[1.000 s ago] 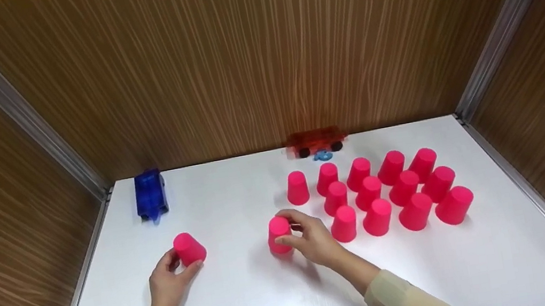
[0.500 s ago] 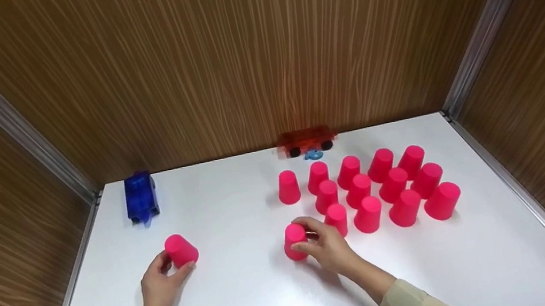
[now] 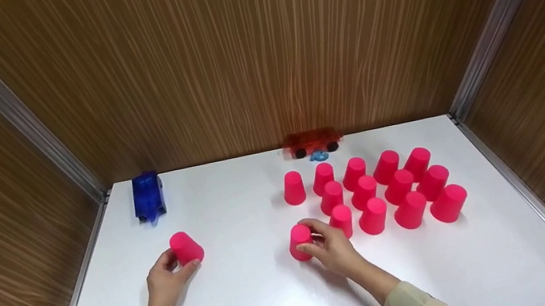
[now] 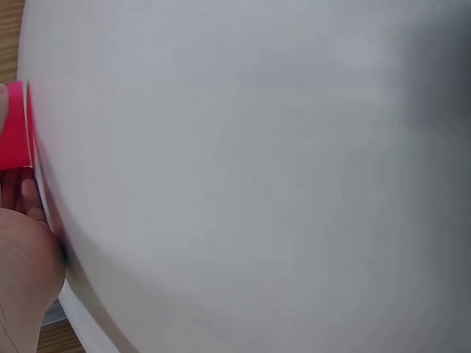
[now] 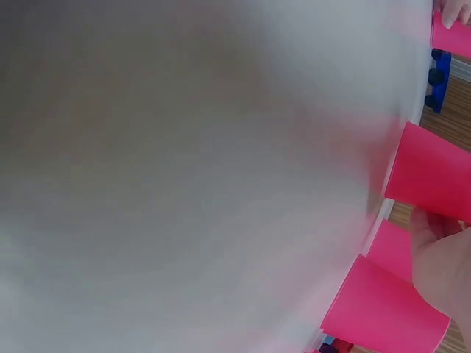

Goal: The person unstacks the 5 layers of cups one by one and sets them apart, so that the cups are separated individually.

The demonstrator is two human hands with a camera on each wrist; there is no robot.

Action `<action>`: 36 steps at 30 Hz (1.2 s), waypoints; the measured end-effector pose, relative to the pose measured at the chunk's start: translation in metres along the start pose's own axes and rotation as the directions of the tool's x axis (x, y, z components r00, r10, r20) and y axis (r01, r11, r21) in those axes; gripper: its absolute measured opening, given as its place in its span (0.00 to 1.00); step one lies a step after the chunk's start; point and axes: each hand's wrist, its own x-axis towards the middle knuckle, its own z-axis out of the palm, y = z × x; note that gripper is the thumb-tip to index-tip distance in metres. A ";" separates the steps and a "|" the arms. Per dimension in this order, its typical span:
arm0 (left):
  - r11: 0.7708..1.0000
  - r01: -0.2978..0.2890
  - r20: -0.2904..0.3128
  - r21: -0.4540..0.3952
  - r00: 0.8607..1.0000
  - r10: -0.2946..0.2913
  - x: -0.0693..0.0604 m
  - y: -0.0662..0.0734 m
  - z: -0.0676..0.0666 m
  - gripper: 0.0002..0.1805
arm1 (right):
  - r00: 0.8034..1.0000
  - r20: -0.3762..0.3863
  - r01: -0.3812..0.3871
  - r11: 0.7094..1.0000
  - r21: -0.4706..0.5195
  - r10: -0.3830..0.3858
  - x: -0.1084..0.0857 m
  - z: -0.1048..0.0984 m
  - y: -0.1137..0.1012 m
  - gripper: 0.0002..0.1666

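Toward the left of the white table, my left hand (image 3: pixel 167 286) grips a bright pink cup (image 3: pixel 187 248), mouth down, fingers behind it and thumb at its near side. That cup shows only partly at the edge of the left wrist view, its rim (image 4: pixel 26 125) close to the tabletop. Nearer the middle, my right hand (image 3: pixel 338 251) holds another upside-down pink cup (image 3: pixel 299 243) between thumb and fingers. In the right wrist view, this cup's wall (image 5: pixel 427 173) stands at the table surface. A front-row cup (image 3: pixel 341 218) is partly hidden behind my right hand.
Several upside-down pink cups (image 3: pixel 373 216) stand in rows on the right. A lone cup (image 3: pixel 294 188) ends the back row. Against the rear wall sit a red toy vehicle (image 3: pixel 312 143) and a small blue piece (image 3: pixel 319 155). A blue toy vehicle (image 3: pixel 148 196) is at back left.
My right hand has moved its cup rightward and slightly toward me, closer to the front row. My left hand keeps its hold in about the same place. The head view has shifted slightly.
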 end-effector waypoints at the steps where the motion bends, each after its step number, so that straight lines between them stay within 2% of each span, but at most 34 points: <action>1: 1.000 -0.007 -0.005 0.000 1.000 0.007 0.000 0.002 0.000 0.44 | 1.000 0.000 0.002 1.000 -0.001 -0.002 0.000 0.000 0.000 0.33; 8: 0.999 -0.049 -0.034 0.019 0.998 0.050 -0.002 0.016 0.004 0.43 | 1.000 0.005 -0.002 1.000 -0.012 0.002 0.001 -0.004 -0.001 0.32; 16: 0.999 -0.040 0.007 0.020 0.999 0.039 -0.007 0.036 -0.003 0.43 | 1.000 0.008 -0.006 1.000 -0.025 0.007 0.002 -0.006 -0.002 0.30; 21: 0.994 -0.091 0.027 0.055 0.996 0.090 -0.004 0.050 -0.004 0.43 | 1.000 0.011 -0.007 1.000 -0.025 0.008 0.001 -0.003 -0.002 0.31; 26: 0.988 -0.145 0.048 0.051 0.989 0.143 0.006 0.064 0.018 0.41 | 1.000 0.015 -0.002 0.999 -0.038 0.003 0.000 -0.003 -0.002 0.31; 31: 0.984 -0.181 0.067 0.001 0.981 0.180 0.018 0.082 0.054 0.39 | 1.000 0.015 0.011 0.999 -0.031 -0.010 0.000 -0.003 -0.003 0.30; 36: 0.982 -0.187 0.099 -0.040 0.977 0.190 0.030 0.095 0.092 0.38 | 1.000 0.016 -0.004 1.000 -0.019 0.004 0.002 -0.003 -0.003 0.30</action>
